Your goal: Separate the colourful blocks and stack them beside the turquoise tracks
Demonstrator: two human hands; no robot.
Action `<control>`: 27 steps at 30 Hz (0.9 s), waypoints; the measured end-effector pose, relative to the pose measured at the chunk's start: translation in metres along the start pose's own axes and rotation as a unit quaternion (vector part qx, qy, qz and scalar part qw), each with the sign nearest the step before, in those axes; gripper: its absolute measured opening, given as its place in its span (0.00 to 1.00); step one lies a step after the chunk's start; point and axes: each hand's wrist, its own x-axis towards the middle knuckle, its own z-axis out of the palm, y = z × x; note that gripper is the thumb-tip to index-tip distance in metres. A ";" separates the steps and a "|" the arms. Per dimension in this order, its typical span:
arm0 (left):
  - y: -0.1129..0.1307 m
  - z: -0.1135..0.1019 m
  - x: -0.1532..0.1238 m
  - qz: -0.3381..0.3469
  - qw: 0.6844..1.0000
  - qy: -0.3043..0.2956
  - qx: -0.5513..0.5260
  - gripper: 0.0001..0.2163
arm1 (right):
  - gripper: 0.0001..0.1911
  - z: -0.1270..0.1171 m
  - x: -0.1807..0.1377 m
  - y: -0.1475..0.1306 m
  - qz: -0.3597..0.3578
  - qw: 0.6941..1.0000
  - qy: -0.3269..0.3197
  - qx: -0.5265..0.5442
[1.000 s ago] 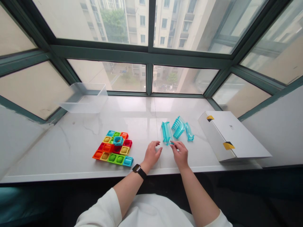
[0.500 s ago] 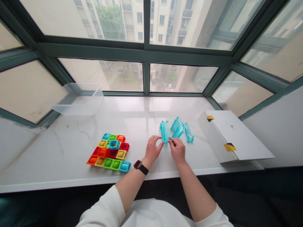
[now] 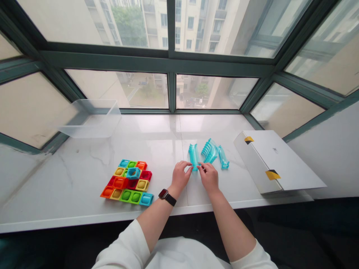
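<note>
A straight, clear turquoise plastic track piece (image 3: 193, 154) lies on the white sill, its near end between my two hands. The fingertips of my left hand (image 3: 181, 175) pinch that end from the left. From the right, my right hand (image 3: 208, 176) grips the same end with thumb and forefinger. Just beyond my right hand is a curved, ribbed turquoise track piece (image 3: 209, 151). Beside it, farther right, rests a narrower turquoise piece (image 3: 223, 157). My fingers partly cover the near end of the straight piece.
At the left lies a group of colourful joined blocks (image 3: 127, 183), one blue block raised on top. A clear plastic bin (image 3: 89, 130) stands at the back left by the window. A white box (image 3: 280, 160) with yellow-black tabs sits at the right, near the sill's front edge (image 3: 84, 220).
The view has shifted slightly. My hands stay at the near end of the straight track piece, with the right fingers a little closer to the left ones.
</note>
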 end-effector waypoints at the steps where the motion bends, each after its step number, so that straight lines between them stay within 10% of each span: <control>1: 0.000 0.000 0.000 -0.002 1.000 0.001 0.002 0.02 | 0.20 0.000 0.000 0.000 0.002 1.000 -0.002 -0.002; 27: -0.005 0.007 -0.001 -0.049 0.999 -0.018 -0.007 0.04 | 0.20 0.003 -0.002 0.005 0.012 1.000 0.004 -0.004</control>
